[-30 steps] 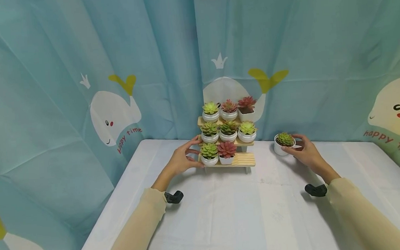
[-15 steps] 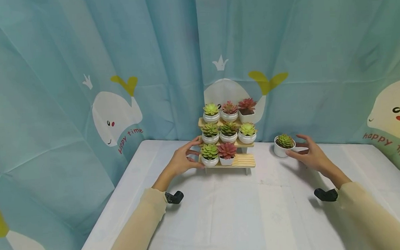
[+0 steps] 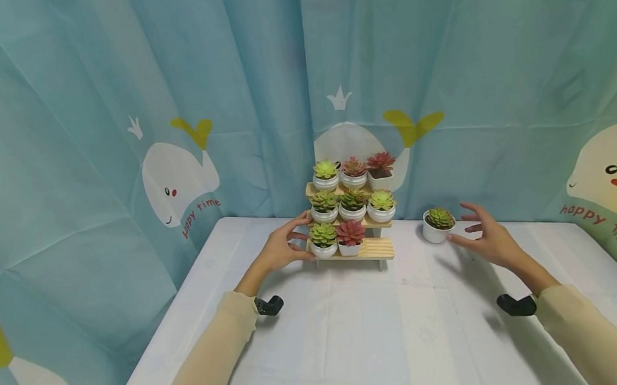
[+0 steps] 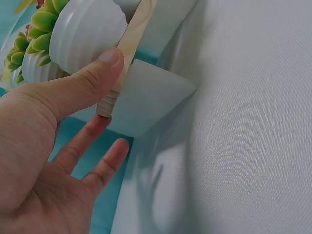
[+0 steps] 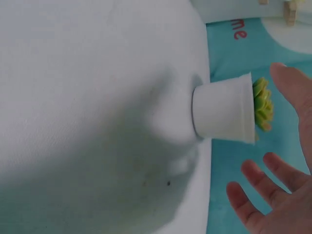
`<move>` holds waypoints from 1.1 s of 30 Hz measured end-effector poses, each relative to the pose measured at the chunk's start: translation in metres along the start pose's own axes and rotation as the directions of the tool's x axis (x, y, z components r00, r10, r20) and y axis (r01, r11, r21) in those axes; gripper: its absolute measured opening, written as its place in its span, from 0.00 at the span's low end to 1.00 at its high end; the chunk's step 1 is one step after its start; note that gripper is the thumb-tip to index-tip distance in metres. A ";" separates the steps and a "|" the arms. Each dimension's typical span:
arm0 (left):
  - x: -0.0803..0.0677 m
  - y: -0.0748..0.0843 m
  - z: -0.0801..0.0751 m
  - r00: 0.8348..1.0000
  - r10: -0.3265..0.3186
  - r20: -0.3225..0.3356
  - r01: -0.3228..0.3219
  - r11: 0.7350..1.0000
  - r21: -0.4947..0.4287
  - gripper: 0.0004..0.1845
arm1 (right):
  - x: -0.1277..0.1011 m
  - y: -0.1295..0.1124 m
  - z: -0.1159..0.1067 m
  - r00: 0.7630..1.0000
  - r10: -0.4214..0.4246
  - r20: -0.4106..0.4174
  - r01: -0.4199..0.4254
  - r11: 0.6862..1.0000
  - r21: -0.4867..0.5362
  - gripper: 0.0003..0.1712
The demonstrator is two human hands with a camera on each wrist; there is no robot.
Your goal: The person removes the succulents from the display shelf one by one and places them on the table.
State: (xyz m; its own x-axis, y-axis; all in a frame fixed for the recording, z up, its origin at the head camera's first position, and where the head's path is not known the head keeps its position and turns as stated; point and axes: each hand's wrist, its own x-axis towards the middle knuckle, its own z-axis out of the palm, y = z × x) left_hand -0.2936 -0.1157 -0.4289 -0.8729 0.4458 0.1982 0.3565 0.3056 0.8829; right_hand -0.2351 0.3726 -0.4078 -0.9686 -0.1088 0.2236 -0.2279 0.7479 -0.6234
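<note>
Left hand (image 3: 279,250) grips the rack (image 3: 375,248); right hand (image 3: 486,240), fingers spread, holds nothing beside the lone pot (image 3: 438,224) standing off-rack on the table (image 3: 347,330).

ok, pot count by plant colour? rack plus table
Green: 6, five on the rack, one pot on the table by the right hand
Red: 3, two on the top shelf, one on the bottom
Total: 9 pots
</note>
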 end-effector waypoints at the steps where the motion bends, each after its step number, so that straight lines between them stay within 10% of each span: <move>1: 0.000 0.000 0.000 1.000 -0.001 0.000 0.001 1.000 -0.001 0.47 | 0.000 -0.002 0.000 1.000 -0.012 -0.012 0.012 1.000 -0.005 0.53; 33: 0.001 0.004 0.007 0.999 0.028 -0.020 -0.029 0.997 -0.069 0.51 | -0.006 -0.052 0.013 0.989 -0.147 -0.012 0.147 0.989 0.007 0.43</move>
State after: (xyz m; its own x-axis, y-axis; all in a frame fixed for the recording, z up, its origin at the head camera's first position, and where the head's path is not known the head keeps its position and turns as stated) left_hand -0.2901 -0.1079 -0.4283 -0.8690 0.4373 0.2314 0.3581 0.2332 0.9041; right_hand -0.2190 0.3255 -0.3865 -0.9233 -0.2099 0.3215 -0.3686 0.7193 -0.5889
